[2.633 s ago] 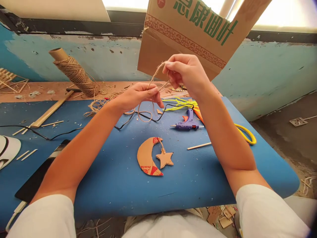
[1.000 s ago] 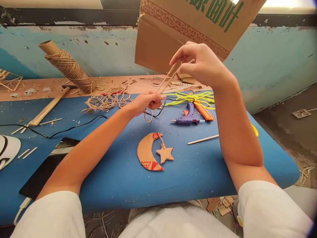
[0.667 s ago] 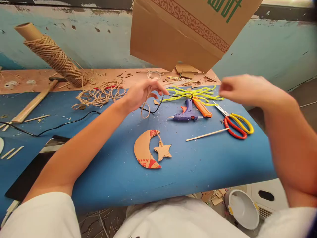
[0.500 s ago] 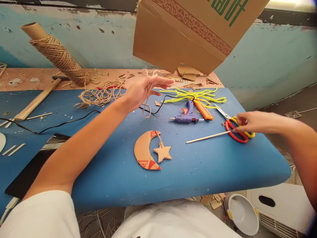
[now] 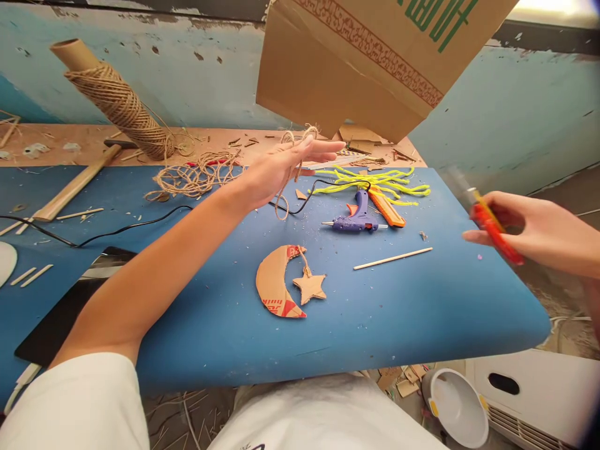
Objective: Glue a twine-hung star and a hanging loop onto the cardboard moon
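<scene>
My left hand is raised above the middle of the table, its fingers stretched forward. A piece of twine is caught in it, looping over the top and hanging below. At the right, my right hand grips red and yellow scissors by the handles, off the tabletop and blurred by motion. Between my arms lie a cardboard crescent moon and a cardboard star, joined by a short string. A thin wooden stick rests to their right.
A purple glue gun and orange cutter lie beyond the moon, beside bright yellow cord. A twine roll, tangled twine and a hammer are at the left. A cardboard box stands behind.
My right hand has lifted the scissors off the table and moved right, leaving the stick lying there. My left hand has shifted slightly right with the twine.
</scene>
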{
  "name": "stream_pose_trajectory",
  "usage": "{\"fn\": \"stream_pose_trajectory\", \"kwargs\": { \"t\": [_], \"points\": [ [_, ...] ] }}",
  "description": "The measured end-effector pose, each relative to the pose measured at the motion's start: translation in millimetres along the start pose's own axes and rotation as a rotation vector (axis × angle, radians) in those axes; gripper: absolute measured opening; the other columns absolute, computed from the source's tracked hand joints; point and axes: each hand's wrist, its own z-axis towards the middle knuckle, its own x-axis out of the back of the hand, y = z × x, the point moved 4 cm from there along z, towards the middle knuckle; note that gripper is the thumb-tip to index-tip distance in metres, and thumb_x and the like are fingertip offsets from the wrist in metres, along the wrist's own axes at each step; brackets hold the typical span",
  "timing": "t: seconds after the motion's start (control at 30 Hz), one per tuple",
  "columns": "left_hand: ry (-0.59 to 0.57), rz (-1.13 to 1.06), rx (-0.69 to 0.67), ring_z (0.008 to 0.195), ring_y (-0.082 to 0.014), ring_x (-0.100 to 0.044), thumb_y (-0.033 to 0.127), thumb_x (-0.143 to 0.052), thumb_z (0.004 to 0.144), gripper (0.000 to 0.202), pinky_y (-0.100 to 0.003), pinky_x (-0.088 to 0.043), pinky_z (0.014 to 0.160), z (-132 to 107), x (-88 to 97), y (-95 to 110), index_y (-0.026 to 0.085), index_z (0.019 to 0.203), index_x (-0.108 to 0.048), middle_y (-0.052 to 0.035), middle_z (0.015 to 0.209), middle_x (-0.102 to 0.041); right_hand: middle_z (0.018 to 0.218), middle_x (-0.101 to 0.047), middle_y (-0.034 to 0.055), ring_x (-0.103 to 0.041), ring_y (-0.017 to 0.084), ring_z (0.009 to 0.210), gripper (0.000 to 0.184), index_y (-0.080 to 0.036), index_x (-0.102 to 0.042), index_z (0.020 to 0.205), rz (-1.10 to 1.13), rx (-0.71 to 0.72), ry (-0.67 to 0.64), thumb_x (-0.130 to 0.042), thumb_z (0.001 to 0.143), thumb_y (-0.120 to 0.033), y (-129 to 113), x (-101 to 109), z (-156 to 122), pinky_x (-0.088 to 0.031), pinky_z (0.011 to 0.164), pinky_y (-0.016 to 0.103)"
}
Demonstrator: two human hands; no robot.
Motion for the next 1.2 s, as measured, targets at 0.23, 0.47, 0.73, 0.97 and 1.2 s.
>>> {"fn": "stream_pose_trajectory", "kwargs": {
  "t": [0.23,0.47,0.73,0.97,1.2],
  "points": [
    [0.043,0.195,-0.131,0.182,-0.029,-0.046,0.039,-0.05,0.126,0.043,-0.056,-0.028,0.155,-10,-19.6,21,0.034,0.133,-0.092,0.0037,0.17,-0.075,0.08,-0.072,0.0101,-0.061,0.032,0.069,0.049,-0.03,-0.049,0.086,-0.401,0.505,0.058,-0.067,0.097,-0.074,-134,-53,-22,-0.037,0.068,0.046],
    [0.102,0.304,-0.157,0.187,-0.0317,-0.033,0.042,-0.054,0.123,0.04,-0.058,-0.02,0.157,-14,-21.2,29,0.031,0.129,-0.092,-0.0018,0.164,-0.077,0.076,-0.069,0.0068,-0.05,0.024,0.064,0.064,-0.029,-0.038,0.081,-0.459,0.57,0.152,-0.063,0.097,-0.085,-171,-68,-21,-0.027,0.065,0.04],
    [0.174,0.366,-0.156,0.187,-0.0338,-0.026,0.06,-0.063,0.118,0.04,-0.056,-0.018,0.156,-14,-18.0,26,0.033,0.122,-0.092,-0.0077,0.16,-0.078,0.079,-0.071,0.011,-0.06,0.028,0.071,0.058,-0.027,-0.045,0.085,-0.521,0.559,0.183,-0.063,0.102,-0.079,-190,-70,-23,-0.026,0.068,0.041],
    [0.173,0.415,-0.168,0.19,-0.0334,-0.016,0.064,-0.067,0.115,0.037,-0.056,-0.007,0.157,-16,-14.0,31,0.039,0.12,-0.093,-0.0023,0.164,-0.077,0.072,-0.064,0.0071,-0.053,0.025,0.065,0.063,-0.027,-0.061,0.087,-0.556,0.539,0.234,-0.057,0.099,-0.089,-203,-71,-23,-0.022,0.068,0.039],
    [0.197,0.508,-0.157,0.19,-0.0343,-0.006,0.059,-0.07,0.114,0.032,-0.057,0.01,0.156,-16,-10.4,40,0.037,0.112,-0.093,0.0015,0.163,-0.078,0.075,-0.066,0.007,-0.045,0.022,0.067,0.055,-0.026,-0.056,0.082,-0.602,0.537,0.182,-0.065,0.099,-0.077,-211,-70,-24,-0.024,0.068,0.039]
  ]
}}
